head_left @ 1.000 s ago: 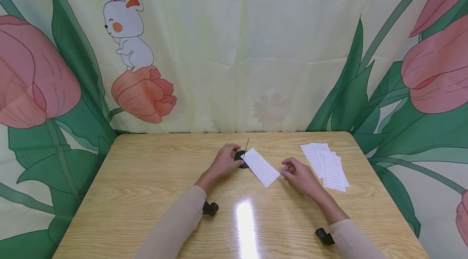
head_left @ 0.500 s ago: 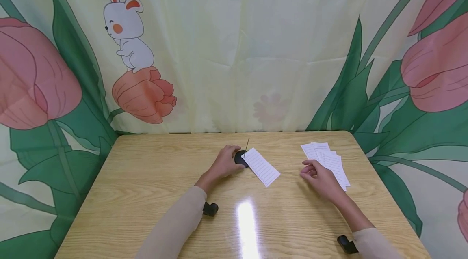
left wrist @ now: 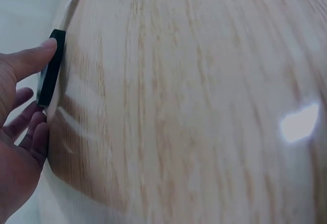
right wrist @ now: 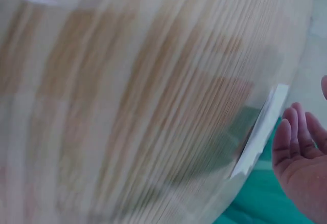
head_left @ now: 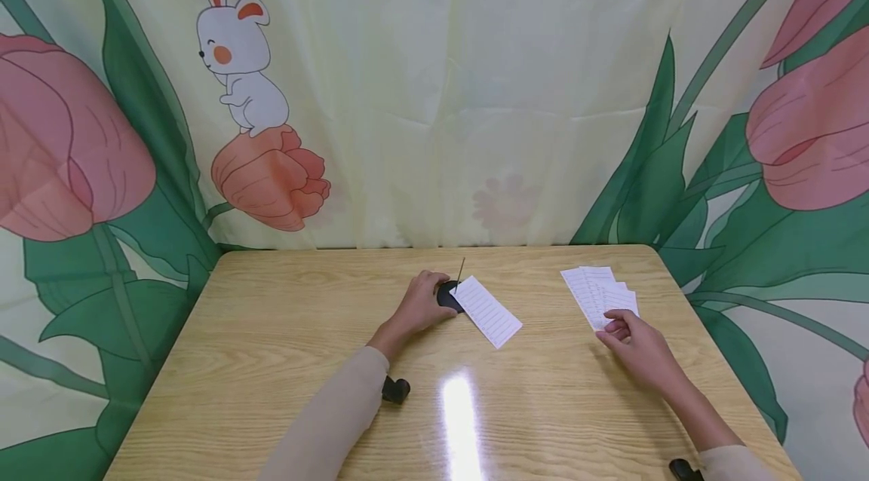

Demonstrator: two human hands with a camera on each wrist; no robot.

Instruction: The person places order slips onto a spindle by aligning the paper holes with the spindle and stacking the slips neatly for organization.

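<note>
A receipt spike with a round black base (head_left: 448, 298) and a thin upright rod stands toward the back middle of the table. My left hand (head_left: 418, 303) holds that base by its edge; in the left wrist view the thumb lies on one side of the dark disc (left wrist: 52, 70), fingers on the other. One lined paper slip (head_left: 487, 313) lies slanted against the spike; whether the rod pierces it I cannot tell. Over the near end of several fanned lined slips (head_left: 589, 291) is my right hand (head_left: 638, 349), fingers loosely bent, partly covering them. No slip is visibly pinched.
The wooden table (head_left: 305, 292) reaches back to a curtain (head_left: 407, 127) printed with tulips and a rabbit. Glare (head_left: 460, 421) shines on the table's front middle. A black wrist camera (head_left: 396, 390) sits at the left wrist, close above the tabletop.
My right hand has moved right and toward me, from beside the single slip to the near end of the fanned slips. The left hand stays at the spike's base.
</note>
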